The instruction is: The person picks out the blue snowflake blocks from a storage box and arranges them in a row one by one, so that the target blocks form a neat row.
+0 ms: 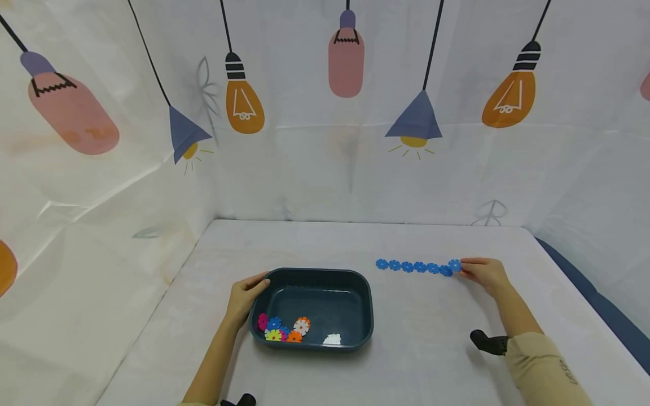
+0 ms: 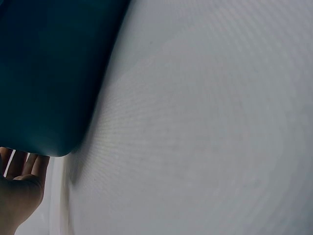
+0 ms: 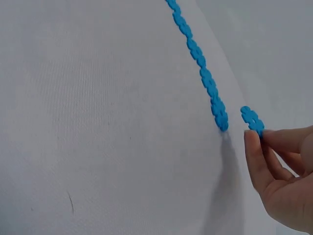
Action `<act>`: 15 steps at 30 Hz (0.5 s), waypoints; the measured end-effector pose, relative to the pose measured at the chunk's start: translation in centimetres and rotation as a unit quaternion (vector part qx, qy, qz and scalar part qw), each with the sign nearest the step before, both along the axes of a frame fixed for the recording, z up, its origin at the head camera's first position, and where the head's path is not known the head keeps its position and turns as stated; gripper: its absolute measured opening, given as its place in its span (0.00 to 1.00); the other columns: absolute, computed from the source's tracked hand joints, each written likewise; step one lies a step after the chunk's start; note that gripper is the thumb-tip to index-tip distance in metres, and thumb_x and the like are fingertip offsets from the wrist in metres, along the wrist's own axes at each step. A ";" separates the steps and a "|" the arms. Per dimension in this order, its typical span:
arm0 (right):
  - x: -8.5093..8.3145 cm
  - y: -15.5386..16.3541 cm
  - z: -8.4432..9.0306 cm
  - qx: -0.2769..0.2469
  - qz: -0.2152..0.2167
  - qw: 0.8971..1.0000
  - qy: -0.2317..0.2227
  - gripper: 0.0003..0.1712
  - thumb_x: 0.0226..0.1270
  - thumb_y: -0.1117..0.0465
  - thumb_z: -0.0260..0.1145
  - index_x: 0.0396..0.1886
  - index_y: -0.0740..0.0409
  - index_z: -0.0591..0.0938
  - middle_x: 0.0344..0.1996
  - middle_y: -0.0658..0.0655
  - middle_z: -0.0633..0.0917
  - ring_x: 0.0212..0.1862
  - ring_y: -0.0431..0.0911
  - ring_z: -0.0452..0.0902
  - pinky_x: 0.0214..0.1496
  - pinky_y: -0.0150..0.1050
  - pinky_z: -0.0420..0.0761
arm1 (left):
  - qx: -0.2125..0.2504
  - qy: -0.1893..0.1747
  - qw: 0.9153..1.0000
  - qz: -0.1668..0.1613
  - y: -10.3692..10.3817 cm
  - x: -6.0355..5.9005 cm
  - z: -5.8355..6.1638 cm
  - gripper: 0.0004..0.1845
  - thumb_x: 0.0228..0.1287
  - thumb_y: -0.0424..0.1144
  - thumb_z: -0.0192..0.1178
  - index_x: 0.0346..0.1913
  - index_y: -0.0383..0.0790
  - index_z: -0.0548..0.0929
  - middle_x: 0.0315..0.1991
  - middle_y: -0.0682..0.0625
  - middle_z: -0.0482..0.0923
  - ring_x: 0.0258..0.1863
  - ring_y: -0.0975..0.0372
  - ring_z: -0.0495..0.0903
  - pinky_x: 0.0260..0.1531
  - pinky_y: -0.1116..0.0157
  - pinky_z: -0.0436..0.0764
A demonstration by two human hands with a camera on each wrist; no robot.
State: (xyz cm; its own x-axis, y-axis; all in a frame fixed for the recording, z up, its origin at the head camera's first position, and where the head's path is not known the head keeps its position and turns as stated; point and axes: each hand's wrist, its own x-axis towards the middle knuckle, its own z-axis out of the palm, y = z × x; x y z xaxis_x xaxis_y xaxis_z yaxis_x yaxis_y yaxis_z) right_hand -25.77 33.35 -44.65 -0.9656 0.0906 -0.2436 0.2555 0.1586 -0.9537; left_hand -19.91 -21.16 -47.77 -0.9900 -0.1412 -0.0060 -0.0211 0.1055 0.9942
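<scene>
We see a white bench (image 1: 355, 248) inside lamp-printed curtains (image 1: 325, 141). Our left hand (image 1: 244, 299) grips the tub (image 1: 363, 293) rim; right fingers (image 3: 254, 156) pinch a blue gear (image 3: 252, 119) just beside the chain (image 3: 200, 73).

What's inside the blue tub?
Inside the tub, colorful flower discs pile at its front-left corner, and a white one lies apart. Anything beneath the pile is hidden.
</scene>
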 end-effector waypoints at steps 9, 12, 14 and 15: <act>-0.3 1.8 -1.0 0.048 -0.028 0.998 -0.020 0.24 0.65 0.71 0.57 0.56 0.86 0.67 0.22 0.44 0.81 0.25 0.35 0.80 0.32 0.30 0.82 | 0.006 -0.004 1.000 -0.001 0.1 0.1 0.2 0.19 0.62 0.34 0.61 0.55 0.29 0.78 0.56 0.38 0.76 0.45 0.75 0.77 0.47 0.77 0.75; -0.3 1.9 -1.1 0.049 -0.034 0.998 -0.024 0.23 0.65 0.72 0.57 0.54 0.87 0.68 0.22 0.46 0.82 0.24 0.36 0.81 0.32 0.31 0.82 | 0.003 -0.007 1.000 -0.001 0.2 0.1 0.2 0.20 0.62 0.35 0.61 0.56 0.29 0.78 0.56 0.38 0.76 0.45 0.76 0.77 0.47 0.77 0.75; -0.3 1.9 -1.2 0.049 -0.034 0.998 -0.021 0.22 0.65 0.72 0.57 0.53 0.88 0.68 0.22 0.46 0.82 0.24 0.36 0.81 0.31 0.31 0.82 | 0.000 -0.008 1.000 -0.001 0.1 0.1 0.2 0.20 0.62 0.35 0.61 0.56 0.29 0.78 0.56 0.38 0.76 0.45 0.76 0.76 0.46 0.77 0.75; -0.3 1.9 -1.2 0.048 -0.032 0.998 -0.019 0.22 0.65 0.72 0.57 0.52 0.88 0.69 0.22 0.46 0.82 0.24 0.36 0.81 0.31 0.31 0.82 | -0.001 -0.009 1.000 -0.001 0.1 0.1 0.2 0.20 0.62 0.35 0.61 0.56 0.29 0.78 0.56 0.38 0.76 0.45 0.76 0.76 0.46 0.77 0.75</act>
State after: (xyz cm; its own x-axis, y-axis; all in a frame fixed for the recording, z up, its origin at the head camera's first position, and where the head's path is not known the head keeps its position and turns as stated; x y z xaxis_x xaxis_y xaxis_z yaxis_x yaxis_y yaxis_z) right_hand -26.06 35.25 -45.88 -0.9472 0.1775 -0.2669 0.3037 0.2309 -0.9244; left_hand -19.80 -21.02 -47.57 -0.9899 -0.1399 -0.0226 -0.0379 0.1077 0.9935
